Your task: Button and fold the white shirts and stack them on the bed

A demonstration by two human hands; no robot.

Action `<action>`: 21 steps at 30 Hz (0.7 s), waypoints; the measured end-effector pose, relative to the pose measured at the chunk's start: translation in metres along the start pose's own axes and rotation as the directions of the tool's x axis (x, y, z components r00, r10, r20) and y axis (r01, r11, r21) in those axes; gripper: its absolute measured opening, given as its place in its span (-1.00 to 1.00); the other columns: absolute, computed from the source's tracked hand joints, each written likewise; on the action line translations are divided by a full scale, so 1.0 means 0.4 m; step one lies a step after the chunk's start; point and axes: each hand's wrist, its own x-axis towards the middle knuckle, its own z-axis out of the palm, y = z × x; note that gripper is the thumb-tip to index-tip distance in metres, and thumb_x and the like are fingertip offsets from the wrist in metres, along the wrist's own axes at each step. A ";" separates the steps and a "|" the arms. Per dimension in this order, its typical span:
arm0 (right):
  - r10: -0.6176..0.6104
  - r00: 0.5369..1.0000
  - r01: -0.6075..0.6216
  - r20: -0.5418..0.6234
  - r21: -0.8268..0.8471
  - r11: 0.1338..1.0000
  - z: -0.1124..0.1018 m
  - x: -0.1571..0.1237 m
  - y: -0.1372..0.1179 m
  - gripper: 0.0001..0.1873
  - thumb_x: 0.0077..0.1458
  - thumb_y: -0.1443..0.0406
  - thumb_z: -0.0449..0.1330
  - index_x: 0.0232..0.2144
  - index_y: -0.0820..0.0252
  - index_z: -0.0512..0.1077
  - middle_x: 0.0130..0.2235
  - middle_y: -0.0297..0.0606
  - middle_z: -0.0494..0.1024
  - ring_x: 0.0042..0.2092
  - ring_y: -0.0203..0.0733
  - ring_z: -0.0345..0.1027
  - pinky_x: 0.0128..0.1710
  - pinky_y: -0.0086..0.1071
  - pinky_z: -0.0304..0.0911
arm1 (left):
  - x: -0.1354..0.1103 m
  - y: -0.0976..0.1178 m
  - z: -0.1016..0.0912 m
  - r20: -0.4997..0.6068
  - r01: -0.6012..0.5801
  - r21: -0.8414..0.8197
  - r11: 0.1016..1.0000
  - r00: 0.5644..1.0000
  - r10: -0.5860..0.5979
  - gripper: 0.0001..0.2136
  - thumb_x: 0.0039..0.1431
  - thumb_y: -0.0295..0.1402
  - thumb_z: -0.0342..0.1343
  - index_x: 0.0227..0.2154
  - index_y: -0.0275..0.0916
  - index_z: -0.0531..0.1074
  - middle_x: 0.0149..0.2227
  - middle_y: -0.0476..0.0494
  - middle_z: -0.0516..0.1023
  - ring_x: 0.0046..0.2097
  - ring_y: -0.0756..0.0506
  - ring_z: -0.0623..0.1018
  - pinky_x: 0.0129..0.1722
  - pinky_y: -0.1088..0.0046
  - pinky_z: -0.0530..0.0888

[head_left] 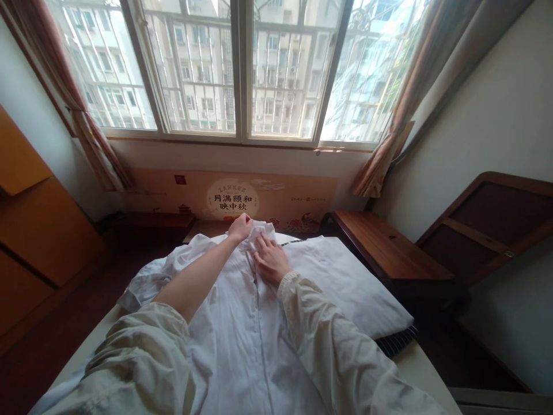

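Observation:
A white shirt point(242, 323) lies spread out front-up on a table, its collar at the far end. My left hand point(240, 227) reaches to that far end with fingers closed, pinching the collar. Just to its right, my right hand point(271, 259) lies flat with fingers stretched out, pressing the shirt's front beside the placket. Both forearms wear loose cream sleeves, the left one pushed up to the elbow.
A wooden side table point(389, 248) stands at the right, and a dark wooden frame point(496, 225) leans on the right wall. A printed cardboard panel point(233, 199) runs under the barred window point(242, 69). An orange-brown cabinet point(38, 230) fills the left.

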 end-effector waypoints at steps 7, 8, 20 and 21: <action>-0.085 0.982 0.086 0.167 0.005 0.996 0.034 0.072 -0.004 -0.34 0.45 0.10 -0.03 0.50 0.09 0.17 0.56 -0.18 0.12 0.56 0.05 -0.10 0.51 0.13 -0.21 | -0.005 0.038 -0.016 0.041 -0.122 0.040 0.992 0.992 0.120 -0.87 0.35 -0.24 0.24 -0.22 -0.15 0.61 -0.13 -0.17 0.73 -0.13 -0.17 0.64 -0.14 0.40 0.44; -0.091 0.983 0.092 0.159 0.003 0.996 0.040 0.071 -0.004 -0.33 0.46 0.10 -0.03 0.52 0.10 0.15 0.56 -0.17 0.11 0.56 0.04 -0.09 0.52 0.11 -0.21 | -0.008 0.040 -0.018 0.045 -0.133 0.051 0.990 0.990 0.131 -0.88 0.34 -0.24 0.24 -0.22 -0.15 0.62 -0.14 -0.17 0.73 -0.13 -0.18 0.64 -0.14 0.40 0.44; 0.022 0.988 -0.021 0.154 -0.003 1.000 0.044 0.032 -0.034 -0.18 0.49 -0.07 -0.10 0.55 0.30 0.03 0.56 0.06 0.04 0.58 0.11 -0.15 0.52 0.10 -0.26 | -0.057 -0.009 -0.026 0.097 -0.245 0.219 0.944 0.969 0.229 -0.93 0.24 -0.33 0.28 -0.30 -0.15 0.65 -0.16 -0.14 0.68 -0.14 -0.16 0.62 -0.18 0.43 0.45; 0.012 0.989 -0.012 0.148 -0.006 1.000 0.046 0.022 -0.036 -0.17 0.48 -0.08 -0.09 0.55 0.31 0.03 0.56 0.09 0.04 0.58 0.13 -0.16 0.52 0.11 -0.25 | -0.063 -0.007 -0.021 0.094 -0.270 0.222 0.937 0.962 0.255 -0.93 0.26 -0.36 0.25 -0.28 -0.15 0.65 -0.14 -0.15 0.67 -0.12 -0.15 0.61 -0.15 0.43 0.45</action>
